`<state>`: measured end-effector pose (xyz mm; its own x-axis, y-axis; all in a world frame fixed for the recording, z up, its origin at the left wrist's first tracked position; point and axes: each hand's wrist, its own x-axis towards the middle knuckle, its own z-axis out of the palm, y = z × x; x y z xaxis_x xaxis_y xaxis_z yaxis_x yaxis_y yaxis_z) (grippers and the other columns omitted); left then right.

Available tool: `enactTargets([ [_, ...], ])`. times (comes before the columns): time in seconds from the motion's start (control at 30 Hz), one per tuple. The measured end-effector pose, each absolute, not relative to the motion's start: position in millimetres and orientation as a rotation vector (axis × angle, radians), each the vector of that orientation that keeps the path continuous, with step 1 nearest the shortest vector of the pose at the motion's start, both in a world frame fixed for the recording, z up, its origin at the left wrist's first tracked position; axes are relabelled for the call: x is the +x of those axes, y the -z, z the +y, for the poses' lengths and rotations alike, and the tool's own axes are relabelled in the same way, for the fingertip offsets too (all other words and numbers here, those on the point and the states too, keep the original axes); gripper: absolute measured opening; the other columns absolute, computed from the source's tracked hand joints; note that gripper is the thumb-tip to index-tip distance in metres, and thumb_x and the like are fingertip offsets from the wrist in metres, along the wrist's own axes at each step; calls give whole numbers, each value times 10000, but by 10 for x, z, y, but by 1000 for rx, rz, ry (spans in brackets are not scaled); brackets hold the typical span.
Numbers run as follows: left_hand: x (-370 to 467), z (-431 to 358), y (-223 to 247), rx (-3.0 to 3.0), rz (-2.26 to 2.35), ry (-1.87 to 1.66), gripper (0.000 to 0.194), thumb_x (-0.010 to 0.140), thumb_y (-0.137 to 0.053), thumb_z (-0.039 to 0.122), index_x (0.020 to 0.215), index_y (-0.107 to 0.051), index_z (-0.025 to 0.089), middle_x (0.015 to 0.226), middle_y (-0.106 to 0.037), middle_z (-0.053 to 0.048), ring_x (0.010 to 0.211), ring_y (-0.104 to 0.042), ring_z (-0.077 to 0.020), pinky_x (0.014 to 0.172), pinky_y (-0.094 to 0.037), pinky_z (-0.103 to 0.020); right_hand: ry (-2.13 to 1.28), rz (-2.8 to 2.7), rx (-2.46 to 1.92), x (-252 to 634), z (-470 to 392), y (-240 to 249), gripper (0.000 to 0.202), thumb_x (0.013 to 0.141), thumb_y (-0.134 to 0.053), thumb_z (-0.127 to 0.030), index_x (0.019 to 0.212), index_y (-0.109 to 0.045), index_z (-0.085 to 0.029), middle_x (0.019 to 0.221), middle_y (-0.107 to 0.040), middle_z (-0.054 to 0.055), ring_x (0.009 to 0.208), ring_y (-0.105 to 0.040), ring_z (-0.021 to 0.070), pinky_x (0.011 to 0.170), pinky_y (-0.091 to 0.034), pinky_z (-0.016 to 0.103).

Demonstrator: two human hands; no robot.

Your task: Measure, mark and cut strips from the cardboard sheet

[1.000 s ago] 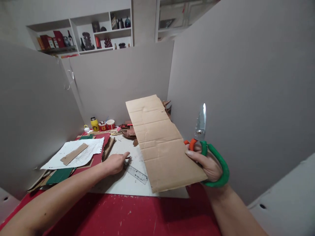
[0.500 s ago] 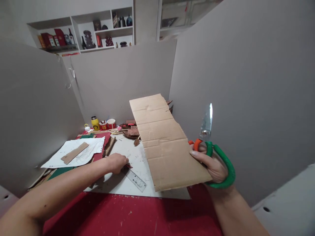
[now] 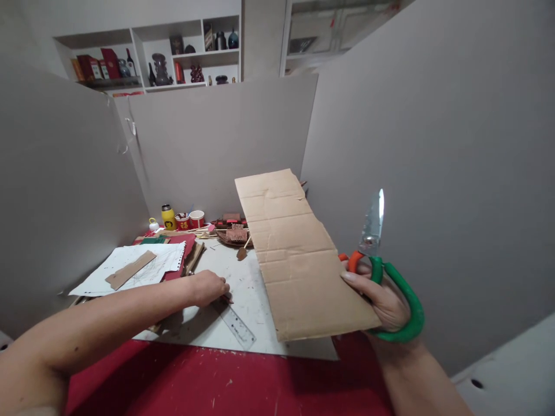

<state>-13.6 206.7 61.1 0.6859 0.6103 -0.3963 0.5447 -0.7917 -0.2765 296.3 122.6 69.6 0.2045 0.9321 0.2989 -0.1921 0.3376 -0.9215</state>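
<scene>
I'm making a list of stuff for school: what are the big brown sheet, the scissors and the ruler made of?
Sheet: plain matte cardboard, brown with crease lines across it.
Scissors: shiny metal blades, since they catch the light; the green and orange handles look like plastic.
Ruler: probably clear plastic, as the white board shows through.

Looks like a craft corner, possibly in a home. Grey panels (image 3: 217,138) wall in a red-covered table (image 3: 195,384). Cardboard (image 3: 299,260), scissors (image 3: 372,241), ruler (image 3: 239,328) and model boats (image 3: 236,236) suggest handwork. Beyond, white shelves (image 3: 150,36) hold a wine bottle (image 3: 130,65), red boxes (image 3: 111,63) and dark ornaments (image 3: 160,69), living-room style.
</scene>
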Motion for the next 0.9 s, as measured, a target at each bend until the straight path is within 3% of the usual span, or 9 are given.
enactTargets([
  [0.13,-152,2062,-620,-2772,-892,-692,237,745,-660,111,974,-657,175,970,-705,-108,811,-701,-267,668,-530,-342,-957,-1070,-908,2977,1232,-701,155,693,-711,-371,651,-640,-239,675,-638,-4,604,-589,175,561,-485,283],
  [0.3,-216,2000,-607,-2758,-861,-645,403,728,-646,90,1115,-585,184,934,-712,-106,747,-703,-268,605,-502,-317,-970,-996,-879,2953,1229,-706,169,667,-749,-350,648,-616,-248,686,-650,-20,598,-593,159,573,-501,266],
  [0.53,-218,1923,-563,-2755,-787,-604,242,823,-548,50,1026,-606,168,952,-677,-119,668,-686,-231,568,-482,-310,-1000,-996,-853,2962,1225,-682,168,681,-762,-365,683,-642,-249,677,-647,-26,584,-591,157,565,-496,268],
  [0.7,-287,1958,-542,-2801,-821,-558,146,862,-527,104,939,-612,193,979,-665,-112,665,-685,-227,577,-481,-323,-981,-1057,-922,2986,1226,-688,190,685,-745,-403,671,-635,-249,703,-651,-3,624,-614,192,572,-502,297],
  [0.83,-331,1913,-547,-2806,-981,-503,258,770,-595,124,1015,-593,207,1011,-667,-105,703,-696,-252,600,-490,-334,-935,-1055,-965,2995,1230,-702,182,679,-735,-402,669,-620,-262,717,-654,8,621,-614,208,566,-511,315],
  [0.9,-320,1871,-538,-2753,-1149,-448,274,800,-568,190,1073,-573,183,985,-680,-128,735,-701,-286,607,-499,-355,-936,-1069,-976,3003,1233,-714,191,669,-749,-398,651,-618,-260,695,-647,7,599,-603,202,563,-508,316],
])
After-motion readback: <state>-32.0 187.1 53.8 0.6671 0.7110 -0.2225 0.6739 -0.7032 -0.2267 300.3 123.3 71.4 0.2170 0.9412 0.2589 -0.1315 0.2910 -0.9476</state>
